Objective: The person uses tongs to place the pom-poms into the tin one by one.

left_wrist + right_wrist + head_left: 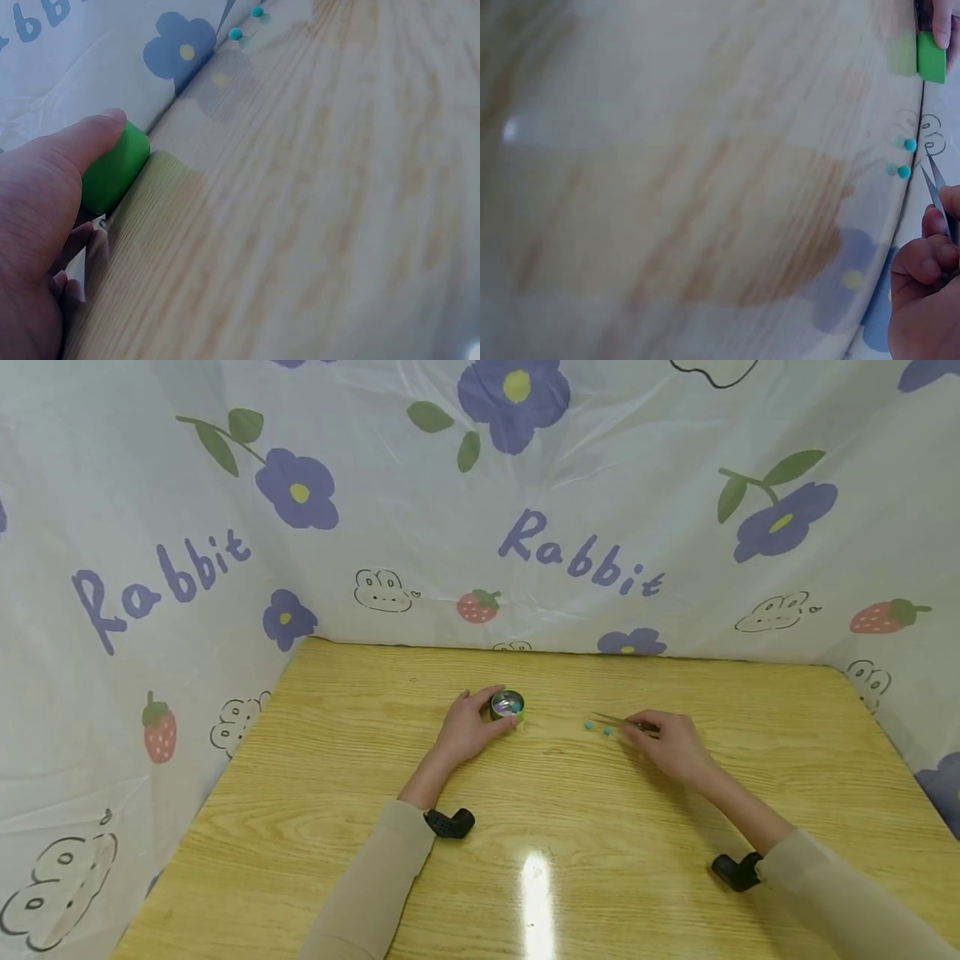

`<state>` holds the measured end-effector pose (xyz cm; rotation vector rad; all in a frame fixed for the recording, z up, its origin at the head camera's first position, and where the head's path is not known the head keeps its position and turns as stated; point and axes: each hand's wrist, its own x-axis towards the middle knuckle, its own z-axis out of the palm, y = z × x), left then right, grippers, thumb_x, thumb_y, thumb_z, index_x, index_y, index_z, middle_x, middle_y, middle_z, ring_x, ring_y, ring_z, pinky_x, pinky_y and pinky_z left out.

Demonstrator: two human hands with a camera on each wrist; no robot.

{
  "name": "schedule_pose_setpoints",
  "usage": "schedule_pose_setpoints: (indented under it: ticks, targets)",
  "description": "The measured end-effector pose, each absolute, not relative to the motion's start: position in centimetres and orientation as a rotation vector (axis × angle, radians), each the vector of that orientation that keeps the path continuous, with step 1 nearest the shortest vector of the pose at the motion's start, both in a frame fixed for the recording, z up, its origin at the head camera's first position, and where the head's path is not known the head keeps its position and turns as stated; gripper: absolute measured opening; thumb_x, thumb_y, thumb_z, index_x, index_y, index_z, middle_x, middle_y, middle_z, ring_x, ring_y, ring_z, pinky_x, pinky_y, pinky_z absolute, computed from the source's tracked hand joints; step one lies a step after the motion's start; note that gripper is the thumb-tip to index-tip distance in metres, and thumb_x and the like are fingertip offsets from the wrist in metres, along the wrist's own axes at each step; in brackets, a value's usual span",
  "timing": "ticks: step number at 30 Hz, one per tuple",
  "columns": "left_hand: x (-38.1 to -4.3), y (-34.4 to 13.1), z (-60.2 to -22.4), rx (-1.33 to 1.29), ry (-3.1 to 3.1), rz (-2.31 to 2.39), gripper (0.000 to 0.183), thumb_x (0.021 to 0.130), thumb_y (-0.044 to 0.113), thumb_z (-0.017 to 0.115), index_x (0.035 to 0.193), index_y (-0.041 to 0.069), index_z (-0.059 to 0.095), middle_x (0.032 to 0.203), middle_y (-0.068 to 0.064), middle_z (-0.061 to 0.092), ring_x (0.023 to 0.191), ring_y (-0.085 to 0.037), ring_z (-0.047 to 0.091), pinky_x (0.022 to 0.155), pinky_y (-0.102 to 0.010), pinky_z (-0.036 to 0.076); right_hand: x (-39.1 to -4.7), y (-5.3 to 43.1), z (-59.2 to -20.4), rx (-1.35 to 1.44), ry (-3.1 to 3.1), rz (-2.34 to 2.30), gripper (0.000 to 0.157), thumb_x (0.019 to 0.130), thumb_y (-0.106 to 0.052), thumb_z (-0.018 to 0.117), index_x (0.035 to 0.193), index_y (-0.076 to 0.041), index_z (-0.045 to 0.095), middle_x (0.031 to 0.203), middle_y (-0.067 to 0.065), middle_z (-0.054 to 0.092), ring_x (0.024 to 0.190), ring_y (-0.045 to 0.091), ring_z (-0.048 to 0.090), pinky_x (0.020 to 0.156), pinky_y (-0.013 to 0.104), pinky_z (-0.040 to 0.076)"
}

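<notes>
My left hand (467, 727) grips a small round green container (508, 705) with thumb and fingers around its sides; its top looks shiny, and something teal and purple shows there. In the left wrist view the green wall (120, 169) sits under the thumb. To the right, my right hand (671, 745) holds pointed metal tweezers (611, 718), tips aimed left. Near the tips lie two small teal beads (588, 725), resting on the table. In the right wrist view the tweezers' prongs (935, 184) stand slightly apart, with nothing visible between them.
The wood-grain table (555, 793) reaches back to a white curtain (420, 527) printed with flowers, rabbits and strawberries. Black wrist cameras (450, 823) sit on both forearms. A bright reflection lies on the table's near part.
</notes>
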<state>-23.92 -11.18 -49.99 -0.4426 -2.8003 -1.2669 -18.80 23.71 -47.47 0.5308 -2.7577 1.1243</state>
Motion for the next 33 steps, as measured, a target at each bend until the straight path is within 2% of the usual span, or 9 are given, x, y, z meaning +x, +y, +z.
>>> schedule_pose_setpoints:
  ticks: [6,10,17,24,29,33]
  targets:
    - [-23.94,-11.32,-49.88,-0.424,-2.808,-1.262,0.068,0.093,0.042,0.077,0.150,0.014,0.055,0.144,-0.013,0.059,0.146,-0.045,0.033,0.124,-0.054,0.022,-18.73,23.51,-47.22,0.531,-2.765,1.126,0.022,0.102,-0.012,0.067,0.115,0.004,0.074,0.107,0.021,0.074,0.095,0.037,0.072,0.078,0.050,0.062]
    - [-23.96,-11.37,-49.85,-0.425,-2.809,-1.260,0.068,0.092,0.042,0.078,0.150,0.014,0.055,0.144,-0.013,0.059,0.146,-0.047,0.032,0.123,-0.054,0.023,-18.74,23.48,-47.35,0.518,-2.783,1.117,0.021,0.102,-0.012,0.067,0.114,0.004,0.074,0.107,0.021,0.074,0.097,0.039,0.072,0.075,0.047,0.062]
    - [-23.96,-11.36,-49.90,-0.441,-2.802,-1.255,0.068,0.092,0.041,0.078,0.150,0.012,0.055,0.142,-0.014,0.061,0.144,-0.044,0.037,0.124,-0.052,0.021,-18.58,23.40,-47.63,0.498,-2.815,1.108,0.021,0.102,-0.012,0.067,0.114,0.003,0.074,0.107,0.019,0.074,0.099,0.039,0.071,0.074,0.045,0.062]
    - [-23.90,-11.21,-49.91,-0.447,-2.800,-1.255,0.068,0.092,0.040,0.078,0.150,0.012,0.055,0.142,-0.013,0.061,0.144,-0.043,0.039,0.125,-0.051,0.021,-18.56,23.52,-47.92,0.514,-2.807,1.078,0.020,0.102,-0.010,0.067,0.113,0.004,0.074,0.106,0.020,0.074,0.097,0.039,0.071,0.077,0.049,0.061]
    - [-23.92,-11.12,-49.93,-0.444,-2.808,-1.252,0.068,0.093,0.041,0.078,0.150,0.013,0.055,0.143,-0.013,0.061,0.145,-0.043,0.037,0.124,-0.051,0.021,-18.50,23.53,-48.14,0.496,-2.800,1.064,0.018,0.101,-0.009,0.067,0.112,0.003,0.075,0.103,0.018,0.075,0.094,0.037,0.072,0.074,0.046,0.062]
    - [-23.97,-11.08,-49.89,-0.454,-2.805,-1.243,0.067,0.092,0.040,0.078,0.149,0.012,0.055,0.142,-0.013,0.061,0.142,-0.039,0.043,0.125,-0.049,0.020,-18.43,23.54,-48.05,0.496,-2.791,1.074,0.017,0.100,-0.008,0.068,0.110,0.003,0.076,0.101,0.017,0.075,0.093,0.035,0.072,0.072,0.044,0.062]
